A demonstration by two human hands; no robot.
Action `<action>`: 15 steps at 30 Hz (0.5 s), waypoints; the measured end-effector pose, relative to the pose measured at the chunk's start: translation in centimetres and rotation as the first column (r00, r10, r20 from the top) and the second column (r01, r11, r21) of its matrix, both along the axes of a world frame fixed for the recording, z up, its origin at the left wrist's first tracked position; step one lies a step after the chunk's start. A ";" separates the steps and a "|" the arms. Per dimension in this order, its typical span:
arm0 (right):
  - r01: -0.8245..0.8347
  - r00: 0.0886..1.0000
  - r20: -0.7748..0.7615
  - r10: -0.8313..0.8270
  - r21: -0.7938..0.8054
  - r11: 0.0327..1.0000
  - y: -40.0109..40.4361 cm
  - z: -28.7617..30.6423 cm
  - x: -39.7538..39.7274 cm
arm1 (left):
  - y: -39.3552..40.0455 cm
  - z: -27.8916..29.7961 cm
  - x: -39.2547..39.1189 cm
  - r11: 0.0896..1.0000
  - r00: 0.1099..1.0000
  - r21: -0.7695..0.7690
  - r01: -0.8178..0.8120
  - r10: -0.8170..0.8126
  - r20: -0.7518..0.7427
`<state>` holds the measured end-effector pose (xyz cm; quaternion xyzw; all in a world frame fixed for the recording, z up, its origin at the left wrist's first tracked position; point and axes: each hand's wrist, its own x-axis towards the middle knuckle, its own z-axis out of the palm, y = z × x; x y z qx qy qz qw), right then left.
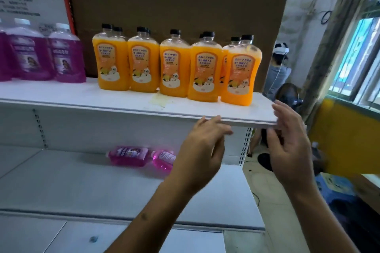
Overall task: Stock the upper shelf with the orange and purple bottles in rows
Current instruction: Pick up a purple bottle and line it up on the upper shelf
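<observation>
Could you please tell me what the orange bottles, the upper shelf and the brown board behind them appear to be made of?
Orange bottles: clear glossy plastic, likely; the liquid level shows through the neck, under black caps.
Upper shelf: smooth white board, probably painted metal or laminate; thin rolled front edge, slight sheen.
Brown board: matte corrugated cardboard, judging by its dull brown face and rough-cut edge.

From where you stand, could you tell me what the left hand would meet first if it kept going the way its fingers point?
Probably the front edge of the upper shelf: the left hand has its fingertips just under it, though depth is unclear.
</observation>
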<state>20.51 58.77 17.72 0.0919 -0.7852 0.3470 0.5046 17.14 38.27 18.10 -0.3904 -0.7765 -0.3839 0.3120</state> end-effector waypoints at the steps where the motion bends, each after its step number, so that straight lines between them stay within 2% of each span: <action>1: -0.024 1.000 -0.011 0.024 -0.056 0.998 -0.4 -1.1 0.4 | -0.6 -1.4 0.2 1.000 1.000 0.003 -0.017 0.017 -0.014; 3: -0.069 0.998 -0.011 0.068 -0.139 0.988 -1.7 -3.2 1.0 | -1.7 -4.3 0.6 0.999 0.999 0.021 -0.031 0.030 0.026; 6: -0.106 0.992 0.041 0.118 -0.224 0.969 -3.9 -5.8 1.6 | -4.0 -8.2 0.7 0.995 0.978 0.073 -0.063 0.048 0.202; 10: -0.141 0.962 0.183 0.204 -0.311 0.940 -7.0 -9.7 1.3 | -7.5 -11.9 0.5 0.981 0.893 0.094 -0.169 0.113 0.436; 15: -0.206 0.863 0.380 0.334 -0.340 0.918 -10.4 -14.4 -0.2 | -11.4 -15.3 -0.4 0.959 0.787 0.094 -0.266 0.160 0.596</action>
